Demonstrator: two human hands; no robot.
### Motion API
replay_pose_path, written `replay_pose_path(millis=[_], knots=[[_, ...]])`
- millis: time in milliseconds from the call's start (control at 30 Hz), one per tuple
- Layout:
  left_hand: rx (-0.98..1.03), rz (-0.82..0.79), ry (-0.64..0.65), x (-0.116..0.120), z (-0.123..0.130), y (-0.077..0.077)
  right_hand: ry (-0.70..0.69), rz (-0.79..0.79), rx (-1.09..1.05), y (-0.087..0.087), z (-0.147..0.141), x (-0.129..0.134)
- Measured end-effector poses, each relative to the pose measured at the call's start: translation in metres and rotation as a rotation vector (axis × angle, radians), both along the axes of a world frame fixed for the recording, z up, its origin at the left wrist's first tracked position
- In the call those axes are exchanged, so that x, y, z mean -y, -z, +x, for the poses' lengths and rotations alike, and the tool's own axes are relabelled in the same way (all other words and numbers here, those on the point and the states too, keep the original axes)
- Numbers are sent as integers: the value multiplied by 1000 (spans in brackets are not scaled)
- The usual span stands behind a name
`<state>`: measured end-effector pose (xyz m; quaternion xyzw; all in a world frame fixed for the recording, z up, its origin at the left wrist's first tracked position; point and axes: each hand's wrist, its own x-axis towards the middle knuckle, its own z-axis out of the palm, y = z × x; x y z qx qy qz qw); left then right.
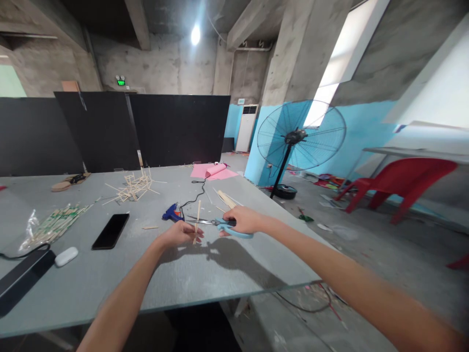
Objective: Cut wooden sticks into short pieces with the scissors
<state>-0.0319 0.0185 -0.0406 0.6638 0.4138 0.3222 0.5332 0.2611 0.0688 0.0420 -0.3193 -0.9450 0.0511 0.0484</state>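
My left hand (182,233) pinches a thin wooden stick (198,218), which stands nearly upright over the table. My right hand (242,220) is closed on the handles of light blue scissors (234,230). The scissor blades point left and reach the stick, just above my left fingers. Whether the blades touch the wood cannot be made out. Just behind my left hand lies a blue glue gun (172,213) with a black cord. A bundle of loose sticks (225,199) rests beyond my right hand.
On the grey table (183,288) are a phone (111,231), a white case (66,256), a black box (25,278), packaged sticks (62,221), a stick structure (134,187) and pink paper (200,170). A fan (295,137) stands past the right edge.
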Motion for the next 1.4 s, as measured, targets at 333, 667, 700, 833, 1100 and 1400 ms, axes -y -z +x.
replay_pose_path(millis=[333,667,700,833,1100,1400], knots=[[-19,13,1,2,0,-3,-5,2,-2,-2,0,3],[-42,22,22,8,1,-12,-1,-8,-1,1,1,1],[-45,26,23,9,1,-12,-2,-10,-5,1,1,1],[-45,17,12,8,0,-11,12,-28,-38,-2,2,5],[-30,5,21,3,-2,-6,36,-47,-33,-7,0,14],[-40,17,21,3,-1,-7,19,-32,-15,-2,1,7]])
